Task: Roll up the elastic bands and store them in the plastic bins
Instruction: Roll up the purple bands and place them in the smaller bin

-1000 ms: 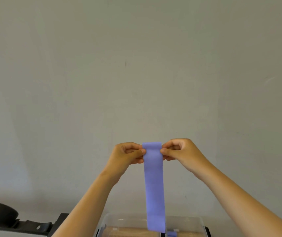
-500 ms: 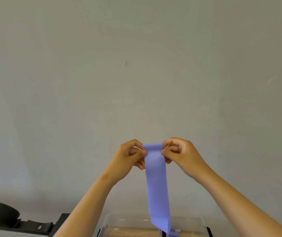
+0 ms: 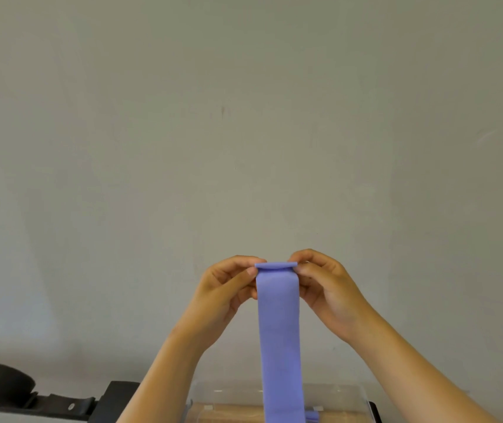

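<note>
Head view: A person holds a purple elastic band (image 3: pixel 279 331) up w/ both hands, well above the clear plastic bin (image 3: pixel 348 392) at the bottom edge of the frame. The left hand (image 3: pixel 222 296) pinches the band's top left corner btwn thumb and curled fingertips. The right hand (image 3: pixel 328 293) does the same at the top right corner, fingers bent in close, nothing else in either grip. The band's top edge is turned over into a narrow rolled lip. The rest of the strip hangs flat and straight down, crossing in front of the bin's middle and out of frame; can't tell if it touches the bin. A small purple piece (image 3: pixel 313 416) shows low in the bin, just right of the strip. Left of the bin sits black padded gear (image 3: pixel 2 381) w/ a metal bar. Behind and above the bin is a plain grey wall (image 3: pixel 244 132).
</note>
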The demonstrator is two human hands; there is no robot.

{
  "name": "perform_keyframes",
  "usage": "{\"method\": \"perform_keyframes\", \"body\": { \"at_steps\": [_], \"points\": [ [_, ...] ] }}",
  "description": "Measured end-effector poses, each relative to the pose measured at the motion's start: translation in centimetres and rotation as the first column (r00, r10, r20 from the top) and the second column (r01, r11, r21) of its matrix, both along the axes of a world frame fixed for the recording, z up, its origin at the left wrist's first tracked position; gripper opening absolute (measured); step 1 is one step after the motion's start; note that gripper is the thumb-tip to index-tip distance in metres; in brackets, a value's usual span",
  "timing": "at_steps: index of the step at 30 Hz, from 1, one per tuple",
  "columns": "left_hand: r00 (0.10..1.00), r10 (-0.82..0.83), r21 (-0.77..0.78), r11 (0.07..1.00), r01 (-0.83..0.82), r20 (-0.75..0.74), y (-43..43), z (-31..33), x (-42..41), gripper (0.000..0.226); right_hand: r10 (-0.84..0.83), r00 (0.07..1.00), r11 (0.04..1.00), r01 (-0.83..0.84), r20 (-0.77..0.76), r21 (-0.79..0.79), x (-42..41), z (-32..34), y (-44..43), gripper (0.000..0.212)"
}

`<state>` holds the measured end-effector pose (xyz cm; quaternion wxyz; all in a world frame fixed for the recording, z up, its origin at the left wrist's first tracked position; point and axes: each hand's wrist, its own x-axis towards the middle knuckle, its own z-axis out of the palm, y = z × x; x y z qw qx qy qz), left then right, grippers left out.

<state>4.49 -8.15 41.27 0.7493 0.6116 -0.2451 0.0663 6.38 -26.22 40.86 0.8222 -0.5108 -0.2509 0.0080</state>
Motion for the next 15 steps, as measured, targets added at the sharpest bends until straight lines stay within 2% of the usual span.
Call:
{"method": "perform_keyframes", "body": {
  "at_steps": [3, 7, 10, 12, 15],
  "points": [
    [1.0, -0.013, -0.005, 1.0, 0.013, -0.004, 0.1, -0.3, -0.1, 0.019, 0.008, 1.0, 1.0, -0.008, -0.005, -0.015, 0.1, -0.3, 0.0, 0.022],
    [0.999, 0.045, 0.024, 0.999, -0.046, 0.03, 0.4, -0.8, -0.3, 0.019, -0.008, 0.999, 0.994, 0.014, 0.053, -0.111, -0.3, -0.8, -0.2, 0.02],
    [0.977, 0.187, 0.16, 0.966, -0.202, 0.102, 0.4, -1.1, -0.8, 0.01, -0.13, 0.979, 0.941, 0.172, 0.158, -0.29, -1.0, -0.9, -0.3, 0.017],
    [0.954, 0.266, 0.231, 0.928, -0.291, 0.135, 0.3, -1.4, -0.8, 0.017, -0.198, 0.956, 0.887, 0.268, 0.215, -0.376, -1.2, -1.1, -0.2, 0.016],
    [0.941, 0.298, 0.274, 0.902, -0.332, 0.16, 0.4, -1.9, -1.0, 0.021, -0.269, 0.915, 0.804, 0.386, 0.302, -0.452, -1.4, -1.5, -0.2, 0.019]
  ]
}}
